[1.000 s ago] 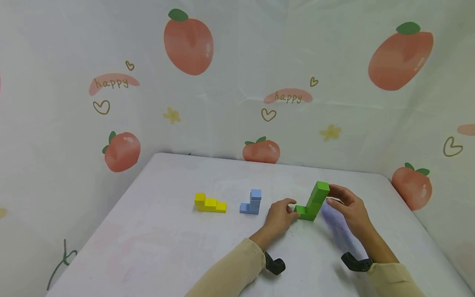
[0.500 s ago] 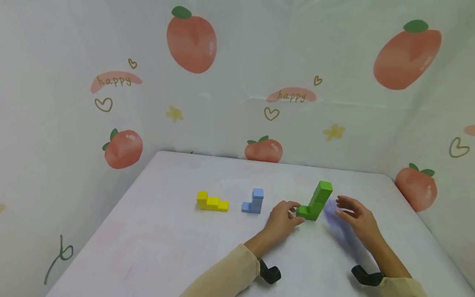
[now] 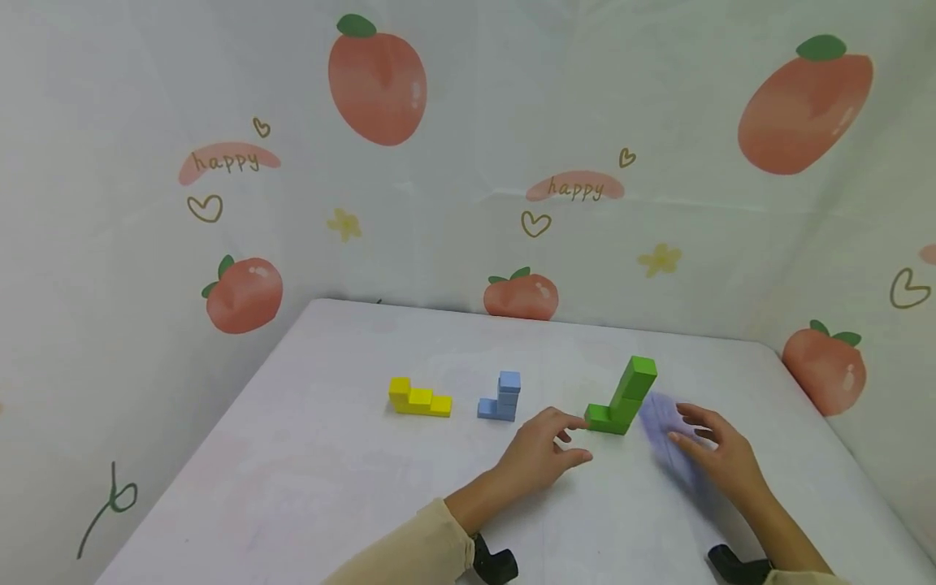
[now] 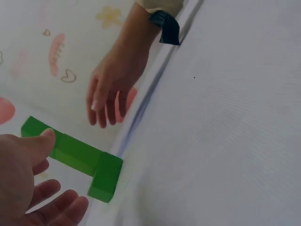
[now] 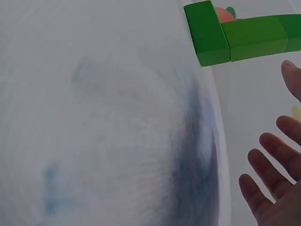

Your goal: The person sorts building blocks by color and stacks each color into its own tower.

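Observation:
A green L-shaped stack of blocks [image 3: 625, 404] stands on the right part of the table, its tall end on the right. Just left of its low end is my left hand [image 3: 532, 457], fingers loosely extended and holding nothing; its index fingertip overlaps the low end's edge in the head view. To the right, apart from the stack, my right hand [image 3: 722, 457] hovers with spread, slightly bent fingers and an empty palm. The right wrist view shows the green blocks [image 5: 256, 38] above the right fingertips [image 5: 259, 157], with space between them.
A small blue L-shaped block stack [image 3: 504, 398] stands left of the left hand. Farther left is a yellow stepped block piece [image 3: 418, 400]. A purple stain [image 3: 661, 422] marks the white table [image 3: 307, 479] near the right hand. A fruit-printed cloth [image 3: 453, 187] hangs behind.
My right hand has drawn away from the green stack's tall end, to the right and toward me. My left hand has loosened its fingers and moved back slightly. The green stack stays standing.

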Action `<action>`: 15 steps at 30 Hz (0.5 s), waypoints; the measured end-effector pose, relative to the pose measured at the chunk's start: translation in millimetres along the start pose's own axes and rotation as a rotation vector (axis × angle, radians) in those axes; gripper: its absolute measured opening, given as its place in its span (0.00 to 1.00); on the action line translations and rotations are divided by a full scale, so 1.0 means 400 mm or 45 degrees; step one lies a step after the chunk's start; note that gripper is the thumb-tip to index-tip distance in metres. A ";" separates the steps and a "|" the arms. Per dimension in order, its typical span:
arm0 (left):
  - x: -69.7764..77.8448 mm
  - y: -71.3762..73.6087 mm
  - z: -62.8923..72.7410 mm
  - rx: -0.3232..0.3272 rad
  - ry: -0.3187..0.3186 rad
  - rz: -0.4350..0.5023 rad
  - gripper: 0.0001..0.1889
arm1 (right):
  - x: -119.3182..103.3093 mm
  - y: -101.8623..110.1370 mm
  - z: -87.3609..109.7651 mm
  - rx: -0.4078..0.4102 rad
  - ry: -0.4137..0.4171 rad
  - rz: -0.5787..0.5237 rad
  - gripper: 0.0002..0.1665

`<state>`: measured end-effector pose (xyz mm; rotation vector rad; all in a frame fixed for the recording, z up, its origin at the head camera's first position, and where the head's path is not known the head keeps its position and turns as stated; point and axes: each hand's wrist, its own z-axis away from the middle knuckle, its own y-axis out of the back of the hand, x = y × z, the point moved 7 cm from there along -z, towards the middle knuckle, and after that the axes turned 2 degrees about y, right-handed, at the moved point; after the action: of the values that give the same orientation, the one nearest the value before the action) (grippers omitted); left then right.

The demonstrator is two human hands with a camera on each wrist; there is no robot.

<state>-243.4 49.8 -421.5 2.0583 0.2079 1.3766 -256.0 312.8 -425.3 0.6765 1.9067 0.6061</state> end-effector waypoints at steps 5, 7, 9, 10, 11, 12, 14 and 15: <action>0.017 0.057 0.040 0.008 -0.062 -0.055 0.20 | -0.005 0.008 0.006 -0.017 0.010 0.119 0.31; 0.019 0.085 0.056 0.029 -0.096 -0.087 0.20 | -0.003 0.009 0.006 -0.038 0.010 0.145 0.33; 0.019 0.115 0.072 0.046 -0.111 -0.106 0.20 | 0.001 0.010 0.006 -0.057 0.018 0.151 0.34; 0.017 0.129 0.079 0.055 -0.118 -0.124 0.20 | 0.002 0.011 0.007 -0.061 0.029 0.162 0.34; 0.016 0.144 0.087 0.065 -0.124 -0.146 0.20 | 0.003 0.013 0.007 -0.062 0.043 0.173 0.35; 0.014 0.159 0.094 0.075 -0.129 -0.165 0.20 | 0.002 0.015 0.008 -0.061 0.059 0.187 0.35; 0.008 0.188 0.107 0.096 -0.131 -0.209 0.21 | 0.002 0.021 0.010 -0.057 0.092 0.213 0.35; 0.005 0.204 0.113 0.108 -0.137 -0.234 0.21 | 0.001 0.025 0.011 -0.054 0.105 0.229 0.36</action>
<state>-220.5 -31.9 -383.0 2.1179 0.4044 1.1607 -250.2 320.8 -420.7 0.8121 1.9163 0.7962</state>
